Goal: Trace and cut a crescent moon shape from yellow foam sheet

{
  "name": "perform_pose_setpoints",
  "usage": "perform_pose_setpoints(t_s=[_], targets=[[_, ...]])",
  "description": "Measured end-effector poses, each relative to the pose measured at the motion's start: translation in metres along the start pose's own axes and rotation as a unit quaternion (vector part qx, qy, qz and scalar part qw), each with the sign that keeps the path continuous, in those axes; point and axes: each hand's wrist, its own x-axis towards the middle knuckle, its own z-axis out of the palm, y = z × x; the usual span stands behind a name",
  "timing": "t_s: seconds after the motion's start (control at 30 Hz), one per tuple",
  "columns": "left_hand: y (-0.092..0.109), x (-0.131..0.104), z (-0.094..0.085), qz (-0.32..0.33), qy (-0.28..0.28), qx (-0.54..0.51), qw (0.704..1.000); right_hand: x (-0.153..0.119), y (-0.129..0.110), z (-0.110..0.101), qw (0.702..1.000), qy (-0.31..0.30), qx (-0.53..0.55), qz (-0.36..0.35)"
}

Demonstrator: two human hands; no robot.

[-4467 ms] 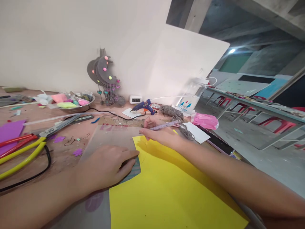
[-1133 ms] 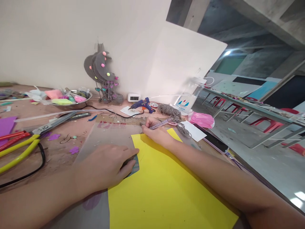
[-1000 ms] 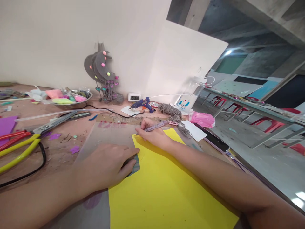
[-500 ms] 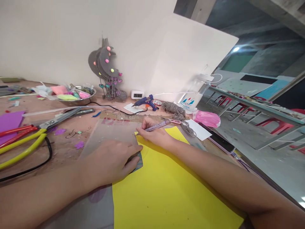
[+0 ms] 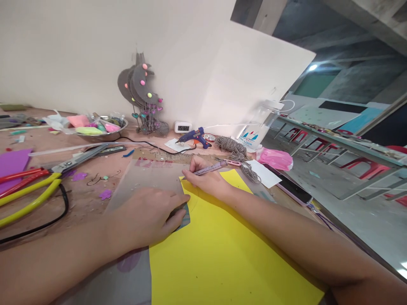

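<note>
The right hand (image 5: 206, 174) is pinching a pen (image 5: 210, 167) at the yellow sheet's (image 5: 222, 245) far corner; the left hand (image 5: 155, 212), index extended and thumb apart, is pressing the sheet's left edge

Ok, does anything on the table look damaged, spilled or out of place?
I see no spill. The yellow sheet has a bite missing from its upper left beside the left hand, possibly cut deliberately. Purple scraps and a blue scrap litter the table untidily.
</note>
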Motion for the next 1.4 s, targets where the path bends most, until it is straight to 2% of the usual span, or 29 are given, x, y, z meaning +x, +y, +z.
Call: perform_pose_setpoints(t_s=[0.1,0.3,0.53,0.73,0.97,1.13,1.27,1.4], targets=[[0.0,0.0,0.0,-0.002,0.0,-0.002,1.0,0.001,0.002,0.001,1.0,0.001,-0.006,-0.008],[0.0,-0.001,0.0,-0.002,0.001,0.001,1.0,0.003,0.007,0.001,0.996,0.078,-0.034,-0.013],[-0.001,0.0,0.001,0.002,0.007,-0.006,1.0,0.002,0.004,0.001,0.999,0.037,-0.024,-0.015],[-0.002,-0.001,0.002,-0.001,0.009,-0.008,1.0,0.003,0.004,-0.001,0.992,0.108,-0.061,-0.001],[0.0,-0.001,0.0,-0.002,0.001,-0.001,1.0,0.002,0.005,0.0,0.998,0.06,-0.037,-0.003],[-0.001,-0.002,0.002,-0.002,0.009,-0.002,1.0,0.002,0.002,-0.006,0.99,0.128,-0.056,0.005],[-0.001,-0.001,0.001,0.006,0.009,0.008,1.0,0.007,0.008,-0.023,0.991,0.119,-0.047,-0.045],[-0.001,-0.001,0.002,0.025,0.022,0.008,0.999,0.018,0.031,-0.04,0.972,0.088,-0.163,-0.141]])
